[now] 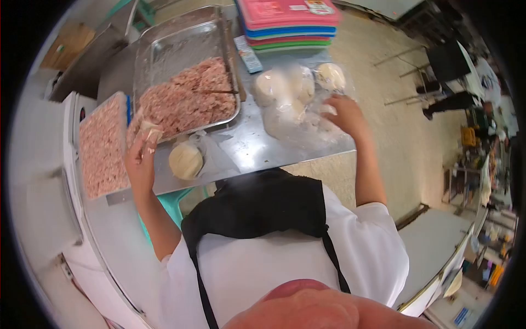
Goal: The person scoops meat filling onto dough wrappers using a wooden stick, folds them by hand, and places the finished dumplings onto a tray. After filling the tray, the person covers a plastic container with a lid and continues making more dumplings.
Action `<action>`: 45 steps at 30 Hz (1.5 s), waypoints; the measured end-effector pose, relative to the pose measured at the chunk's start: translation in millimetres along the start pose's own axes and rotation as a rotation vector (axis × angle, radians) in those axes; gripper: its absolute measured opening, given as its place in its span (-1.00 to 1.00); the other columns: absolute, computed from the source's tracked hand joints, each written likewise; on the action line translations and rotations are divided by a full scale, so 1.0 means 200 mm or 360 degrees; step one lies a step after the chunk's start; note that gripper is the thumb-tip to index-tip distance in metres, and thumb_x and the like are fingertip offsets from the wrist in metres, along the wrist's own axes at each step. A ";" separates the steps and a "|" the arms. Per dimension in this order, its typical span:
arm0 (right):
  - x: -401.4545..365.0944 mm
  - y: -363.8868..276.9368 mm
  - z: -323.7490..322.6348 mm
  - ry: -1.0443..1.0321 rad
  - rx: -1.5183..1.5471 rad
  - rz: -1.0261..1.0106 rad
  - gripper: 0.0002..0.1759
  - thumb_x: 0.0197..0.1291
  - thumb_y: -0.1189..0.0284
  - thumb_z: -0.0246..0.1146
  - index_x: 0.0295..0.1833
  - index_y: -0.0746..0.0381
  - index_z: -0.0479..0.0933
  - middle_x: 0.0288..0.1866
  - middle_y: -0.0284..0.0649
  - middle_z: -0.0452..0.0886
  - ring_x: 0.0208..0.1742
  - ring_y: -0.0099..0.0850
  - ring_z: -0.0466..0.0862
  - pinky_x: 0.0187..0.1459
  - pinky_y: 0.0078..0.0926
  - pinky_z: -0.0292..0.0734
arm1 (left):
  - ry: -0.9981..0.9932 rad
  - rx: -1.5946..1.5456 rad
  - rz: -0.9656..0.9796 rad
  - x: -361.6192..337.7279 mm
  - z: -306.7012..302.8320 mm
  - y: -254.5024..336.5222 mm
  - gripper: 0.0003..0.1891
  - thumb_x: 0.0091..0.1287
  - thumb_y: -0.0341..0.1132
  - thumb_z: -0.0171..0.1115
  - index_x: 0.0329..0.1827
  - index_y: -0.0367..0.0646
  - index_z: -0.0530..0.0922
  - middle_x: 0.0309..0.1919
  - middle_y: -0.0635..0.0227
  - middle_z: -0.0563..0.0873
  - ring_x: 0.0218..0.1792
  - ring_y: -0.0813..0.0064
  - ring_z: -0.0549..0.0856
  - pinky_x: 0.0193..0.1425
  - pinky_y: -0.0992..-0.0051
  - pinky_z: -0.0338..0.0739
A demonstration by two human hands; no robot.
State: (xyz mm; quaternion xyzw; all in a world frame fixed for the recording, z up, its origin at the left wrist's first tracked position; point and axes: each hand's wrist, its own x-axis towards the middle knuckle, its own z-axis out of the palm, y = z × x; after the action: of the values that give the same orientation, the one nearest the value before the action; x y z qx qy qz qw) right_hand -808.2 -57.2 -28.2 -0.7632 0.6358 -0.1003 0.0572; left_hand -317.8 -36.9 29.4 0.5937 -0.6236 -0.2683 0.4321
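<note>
- Now, the left hand (pixel 141 162) is up at the near edge of the metal tray (pixel 164 49), fingers pinched around a folded wrapper (pixel 149 131).
- The right hand (pixel 342 112) lies on the plastic bag (pixel 296 129) of dough balls (pixel 271 86). Its fingers are bent onto the film, but whether they grip it I cannot tell.
- Minced meat (pixel 186 101) fills the tray's near half, with a stick (pixel 216 91) lying in it.
- A round wrapper stack (pixel 185 160) sits on the steel table (pixel 246 148), between the hands.
- A second tray (pixel 101 145) of mince sits just left of the left hand.

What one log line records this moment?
left hand: holding wrapper | right hand: on dough bag | metal tray: minced meat
</note>
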 end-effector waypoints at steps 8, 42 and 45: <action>0.37 -0.67 -0.26 0.0836 0.0268 -0.0786 -0.88 0.13 0.41 0.25 -0.27 0.22 0.58 -0.19 -0.21 0.63 -0.12 -0.19 0.61 -0.17 -0.27 0.54 | 0.0305 -0.0389 -0.0080 0.05 -0.11 0.02 -0.80 0.36 -0.37 0.19 -0.09 -0.30 0.65 -0.21 0.33 0.70 -0.14 0.64 0.60 0.01 0.60 0.46; 0.66 -1.82 0.32 0.0075 -0.0316 -0.1283 -0.88 0.04 0.48 0.12 -0.36 0.30 0.53 -0.41 -0.08 0.62 -0.39 -0.23 0.69 -0.46 -0.26 0.58 | -0.0185 0.0029 -0.0031 -0.32 -0.22 -0.58 -0.76 0.23 -0.37 0.24 -0.06 -0.23 0.63 -0.18 0.14 0.68 -0.15 0.24 0.65 0.01 0.43 0.49; 0.58 -1.81 0.35 0.0001 -0.0131 -0.1198 -0.90 0.06 0.48 0.11 -0.38 0.28 0.51 -0.47 -0.08 0.60 -0.40 -0.22 0.69 -0.44 -0.27 0.57 | -0.0252 0.0156 -0.0050 -0.31 -0.28 -0.51 -0.75 0.16 -0.37 0.32 -0.12 -0.25 0.61 -0.18 0.15 0.65 -0.18 0.33 0.65 -0.05 0.40 0.52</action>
State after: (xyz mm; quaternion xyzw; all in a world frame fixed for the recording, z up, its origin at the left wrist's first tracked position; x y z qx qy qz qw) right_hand -425.2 -107.5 -9.1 -0.9450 0.3144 -0.0890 -0.0146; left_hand -222.1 17.2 -44.3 0.6008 -0.6588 -0.2902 0.3475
